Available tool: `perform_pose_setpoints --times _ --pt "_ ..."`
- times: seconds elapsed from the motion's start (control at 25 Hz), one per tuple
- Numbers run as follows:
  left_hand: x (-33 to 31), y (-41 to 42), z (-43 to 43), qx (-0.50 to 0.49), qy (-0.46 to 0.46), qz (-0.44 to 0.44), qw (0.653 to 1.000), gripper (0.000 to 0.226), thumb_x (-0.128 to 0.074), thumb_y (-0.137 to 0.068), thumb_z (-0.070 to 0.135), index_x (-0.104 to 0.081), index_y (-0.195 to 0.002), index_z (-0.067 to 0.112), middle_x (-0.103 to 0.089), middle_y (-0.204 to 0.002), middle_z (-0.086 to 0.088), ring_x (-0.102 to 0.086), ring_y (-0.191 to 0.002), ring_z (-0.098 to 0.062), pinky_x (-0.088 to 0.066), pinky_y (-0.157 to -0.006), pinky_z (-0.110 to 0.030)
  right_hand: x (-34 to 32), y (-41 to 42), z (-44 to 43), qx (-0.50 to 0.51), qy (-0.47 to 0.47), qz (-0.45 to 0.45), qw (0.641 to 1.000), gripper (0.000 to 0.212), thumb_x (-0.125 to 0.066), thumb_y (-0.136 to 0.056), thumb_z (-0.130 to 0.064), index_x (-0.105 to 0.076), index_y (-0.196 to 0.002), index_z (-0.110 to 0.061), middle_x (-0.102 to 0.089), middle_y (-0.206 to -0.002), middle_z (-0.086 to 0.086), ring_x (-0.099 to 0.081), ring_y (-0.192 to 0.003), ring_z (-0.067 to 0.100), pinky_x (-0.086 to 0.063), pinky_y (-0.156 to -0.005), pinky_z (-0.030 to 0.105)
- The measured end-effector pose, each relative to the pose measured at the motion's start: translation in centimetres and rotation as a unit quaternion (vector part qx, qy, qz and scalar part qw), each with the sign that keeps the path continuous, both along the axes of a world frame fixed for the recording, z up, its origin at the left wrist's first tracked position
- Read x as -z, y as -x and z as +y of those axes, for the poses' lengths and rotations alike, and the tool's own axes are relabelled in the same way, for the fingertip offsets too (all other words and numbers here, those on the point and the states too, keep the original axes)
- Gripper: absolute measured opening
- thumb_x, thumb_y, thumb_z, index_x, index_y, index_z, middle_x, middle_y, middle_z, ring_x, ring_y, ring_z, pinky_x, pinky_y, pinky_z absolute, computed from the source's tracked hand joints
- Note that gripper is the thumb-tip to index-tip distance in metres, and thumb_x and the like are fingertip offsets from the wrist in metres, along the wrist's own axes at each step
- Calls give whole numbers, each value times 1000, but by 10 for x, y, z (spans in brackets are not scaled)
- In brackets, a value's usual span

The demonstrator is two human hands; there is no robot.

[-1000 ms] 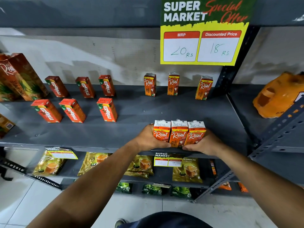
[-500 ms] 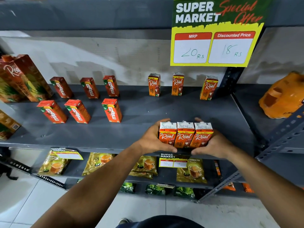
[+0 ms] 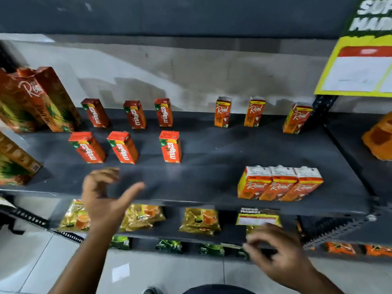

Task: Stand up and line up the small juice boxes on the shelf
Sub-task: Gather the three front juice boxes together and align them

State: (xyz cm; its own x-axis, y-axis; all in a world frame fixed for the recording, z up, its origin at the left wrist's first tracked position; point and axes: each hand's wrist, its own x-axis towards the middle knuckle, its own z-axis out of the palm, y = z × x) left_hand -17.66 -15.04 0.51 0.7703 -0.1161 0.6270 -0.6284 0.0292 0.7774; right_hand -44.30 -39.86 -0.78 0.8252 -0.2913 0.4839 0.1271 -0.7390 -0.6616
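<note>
Nearest: your right hand [image 3: 282, 254], empty, fingers loosely curled, below the shelf [image 3: 203, 179] edge. Your left hand [image 3: 106, 198], empty, fingers spread wide, at the front edge. Front right: three Real boxes [image 3: 280, 183], upright, touching. Mid-left: six Maaza boxes [image 3: 127, 132], upright, two rows. Rear: three more Real cartons [image 3: 254, 112], spaced apart.

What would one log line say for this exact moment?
left hand: open, empty, over shelf front | right hand: empty, below shelf edge | three Real boxes: upright, touching, front right
</note>
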Motion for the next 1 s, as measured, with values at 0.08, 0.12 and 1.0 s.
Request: perform_pose_setpoints --times 0.08,0.12,1.0 --pt "-7 -41 34 -88 30 18 996 63 -87 -60 46 -42 -102 34 -52 -102 1 -54 -98 -15 -43 -91 -42 -9 -60 33 -50 -43 45 997 48 -74 -77 -43 -53 -121 -37 -61 -114 -15 -60 -104 0 -51 -86 20" --pt "-10 -58 43 -124 26 36 991 72 -88 -58 46 -40 -109 32 -50 -110 1 -52 -103 -14 -41 -96 -40 -14 -92 42 -41 -101 59 992 68 -78 -71 -43 -45 -131 -38 -56 -127 -11 -55 -115 1 -46 -95 19" --pt "0 -192 31 224 -244 280 901 63 -95 -50 15 -59 -101 25 -72 -96 8 -69 -85 -1 -56 -80 -25 -18 -327 111 51 -257 204 943 57 -93 -53 -15 -66 -101 -29 -74 -104 4 -71 -95 20 -55 -91 50"
